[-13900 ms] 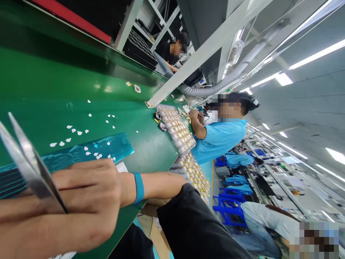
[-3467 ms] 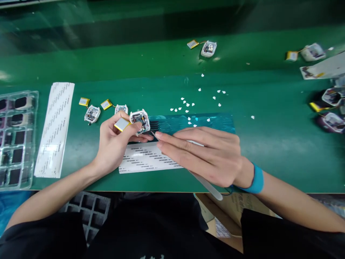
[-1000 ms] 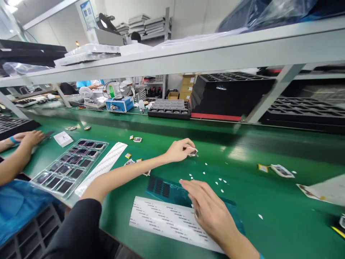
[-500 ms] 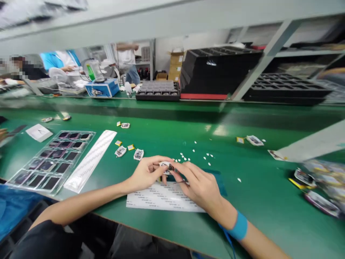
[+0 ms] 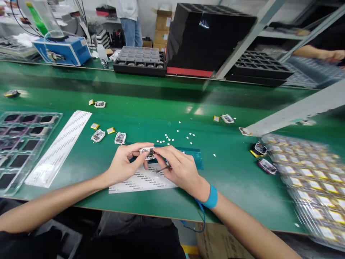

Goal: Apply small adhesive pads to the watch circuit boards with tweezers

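Observation:
In the head view my left hand [image 5: 123, 163] grips a white smartwatch case [image 5: 146, 152] by its edge, its inner electronics facing up. My right hand [image 5: 181, 166] meets it from the other side, thumb and forefinger pinched at a small dark part on the case. Thin metal tweezers [image 5: 165, 168] stick out from under the right fingers. Below both hands lies a white printed adhesive sheet [image 5: 142, 181], with a teal film strip [image 5: 198, 158] behind it. Two more white watch cases [image 5: 120, 138] with yellow batteries [image 5: 110, 130] sit beyond my left hand.
Small white scraps [image 5: 169, 139] dot the green bench [image 5: 237, 187]. At left are a long white strip [image 5: 60, 147] and a clear tray [image 5: 51, 135] of watch screens. Stacked battery trays [image 5: 309, 180] stand right, near a slanted white post [image 5: 293, 108]. Someone's arm [image 5: 318, 54] shows at upper right.
The view has shifted right and downward, so the stacked battery trays now show fully. Both hands remain together on the watch case, and the tweezers show more clearly.

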Action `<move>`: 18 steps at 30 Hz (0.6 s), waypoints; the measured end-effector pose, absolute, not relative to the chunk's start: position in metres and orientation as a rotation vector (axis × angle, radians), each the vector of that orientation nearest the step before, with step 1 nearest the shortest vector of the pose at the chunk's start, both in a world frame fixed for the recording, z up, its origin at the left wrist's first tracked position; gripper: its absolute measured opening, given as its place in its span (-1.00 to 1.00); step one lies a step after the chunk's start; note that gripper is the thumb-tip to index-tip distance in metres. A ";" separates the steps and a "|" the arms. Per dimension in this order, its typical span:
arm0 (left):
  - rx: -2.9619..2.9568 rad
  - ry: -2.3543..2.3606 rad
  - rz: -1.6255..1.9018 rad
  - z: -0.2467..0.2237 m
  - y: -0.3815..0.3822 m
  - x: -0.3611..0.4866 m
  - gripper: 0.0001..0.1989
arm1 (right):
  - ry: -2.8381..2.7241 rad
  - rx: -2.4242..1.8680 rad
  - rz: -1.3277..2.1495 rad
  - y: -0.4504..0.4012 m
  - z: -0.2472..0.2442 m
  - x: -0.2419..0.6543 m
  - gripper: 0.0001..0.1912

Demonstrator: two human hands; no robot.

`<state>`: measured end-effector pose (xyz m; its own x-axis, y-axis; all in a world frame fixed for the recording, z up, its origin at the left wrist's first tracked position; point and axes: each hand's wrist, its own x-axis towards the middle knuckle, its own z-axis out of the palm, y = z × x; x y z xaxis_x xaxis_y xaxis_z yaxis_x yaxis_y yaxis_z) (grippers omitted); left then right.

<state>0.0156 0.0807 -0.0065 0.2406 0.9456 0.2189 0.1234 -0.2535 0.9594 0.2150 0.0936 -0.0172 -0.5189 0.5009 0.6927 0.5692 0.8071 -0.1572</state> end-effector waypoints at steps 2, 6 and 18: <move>1.676 1.045 1.156 -0.008 0.080 0.016 -0.71 | -2.217 -0.784 -0.083 0.093 -0.018 0.214 -0.80; 1.778 1.072 1.200 -0.011 0.077 0.016 -0.72 | -2.230 -0.777 -0.025 0.093 -0.019 0.213 -0.79; 1.717 1.056 1.223 -0.010 0.076 0.017 -0.73 | -2.217 -0.730 -0.016 0.095 -0.028 0.217 -0.65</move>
